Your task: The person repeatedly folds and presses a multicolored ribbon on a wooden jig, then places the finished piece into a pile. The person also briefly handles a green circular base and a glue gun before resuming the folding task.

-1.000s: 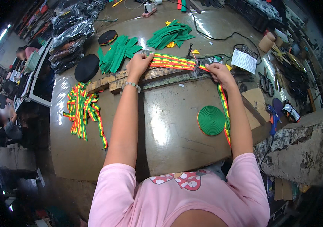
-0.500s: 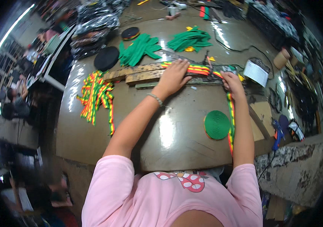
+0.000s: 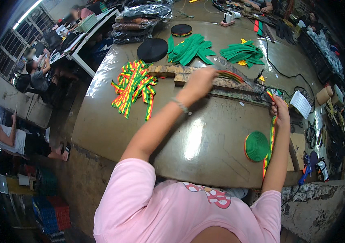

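Above the wooden blocks [image 3: 166, 69], my left hand [image 3: 201, 83] is closed on a piece of red, yellow and green striped ribbon [image 3: 232, 76]. Its loose end trails rightward, smeared by motion, and the fingertips are partly hidden. My right hand [image 3: 281, 111] pinches the end of a long patterned ribbon [image 3: 271, 135] beside a small dark upright metal fixture [image 3: 260, 83] at the right end of the blocks. From the right hand that ribbon hangs toward the table's near edge, beside a green ribbon coil [image 3: 256, 146]. A heap of cut ribbon pieces [image 3: 134, 89] lies left of the blocks.
Two piles of green strips [image 3: 192, 49] and black rolls [image 3: 152, 50] lie beyond the blocks. Plastic-wrapped bundles [image 3: 140, 22] stand far left. On the right are a cable [image 3: 291, 75], a white paper [image 3: 300, 104] and a blue glue gun [image 3: 305, 170]. Other people sit nearby.
My left hand has lifted from flat on the ribbon and now grips a piece whose right end is free of the fixture. My right hand still holds the long ribbon. The view has shifted.
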{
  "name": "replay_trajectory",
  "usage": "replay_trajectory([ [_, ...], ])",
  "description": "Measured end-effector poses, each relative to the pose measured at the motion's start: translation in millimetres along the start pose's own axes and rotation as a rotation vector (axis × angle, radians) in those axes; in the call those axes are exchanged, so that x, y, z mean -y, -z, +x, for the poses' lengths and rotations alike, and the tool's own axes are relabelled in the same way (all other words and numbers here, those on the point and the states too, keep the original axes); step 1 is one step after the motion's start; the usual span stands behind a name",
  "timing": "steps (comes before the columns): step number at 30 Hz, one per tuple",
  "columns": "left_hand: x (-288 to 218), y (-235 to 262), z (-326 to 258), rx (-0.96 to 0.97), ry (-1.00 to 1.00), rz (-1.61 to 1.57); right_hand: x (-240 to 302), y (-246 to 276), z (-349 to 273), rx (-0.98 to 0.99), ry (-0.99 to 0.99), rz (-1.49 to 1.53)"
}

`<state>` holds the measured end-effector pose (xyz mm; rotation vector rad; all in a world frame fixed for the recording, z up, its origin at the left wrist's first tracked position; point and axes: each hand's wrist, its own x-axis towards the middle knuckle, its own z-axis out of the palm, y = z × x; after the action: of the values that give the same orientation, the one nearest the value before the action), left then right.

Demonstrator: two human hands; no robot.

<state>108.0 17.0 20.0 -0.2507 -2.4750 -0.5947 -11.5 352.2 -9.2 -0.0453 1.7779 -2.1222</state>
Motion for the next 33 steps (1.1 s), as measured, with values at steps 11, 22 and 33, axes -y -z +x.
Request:
replay_trajectory([
  [11,128.5,160.0,-136.8,0.109,0.839,0.52,47.9,-127.5,0.2,-0.077,0.737,-0.704],
  [22,54.8,8.2,2.7,-0.207,0.147,0.228,-5.3,-177.3,87.6,-0.146,0.557,-0.875],
  [33,14.3,-46.6,66.8,0.181,0.608,0.13,41.3,-160.3,69.8,0.039,0.472,-1.17],
])
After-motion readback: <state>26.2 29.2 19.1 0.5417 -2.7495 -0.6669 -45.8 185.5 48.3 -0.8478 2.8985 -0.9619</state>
